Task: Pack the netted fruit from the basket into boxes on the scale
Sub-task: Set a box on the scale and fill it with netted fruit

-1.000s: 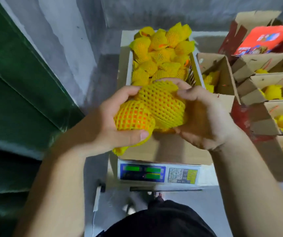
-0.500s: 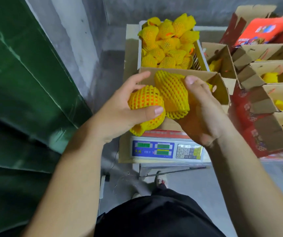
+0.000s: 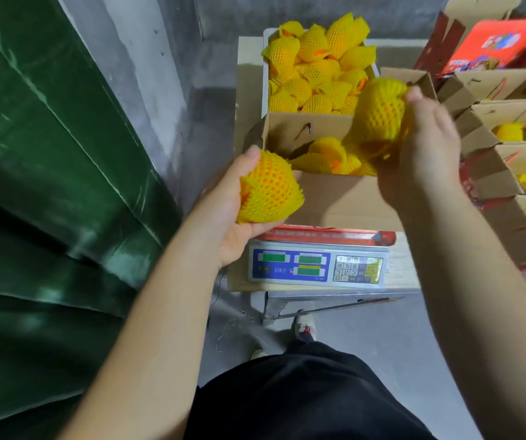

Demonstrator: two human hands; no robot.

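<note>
Head view: left hand [image 3: 228,214] cups an orange fruit in yellow foam net [image 3: 266,188], fingers curled round it, beside the box [image 3: 344,198] on the scale [image 3: 317,265]. Right hand [image 3: 427,147] grips a second netted fruit [image 3: 379,112] above the box, motion-blurred.

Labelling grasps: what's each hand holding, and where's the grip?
Left hand cups a netted fruit from below and its left side. Right hand holds another netted fruit by its right side, above the box on the scale.

Each hand holds one netted fruit: left hand [image 3: 233,214], right hand [image 3: 427,147]. Below them a cardboard box [image 3: 344,198] sits on the scale [image 3: 317,265].
</note>
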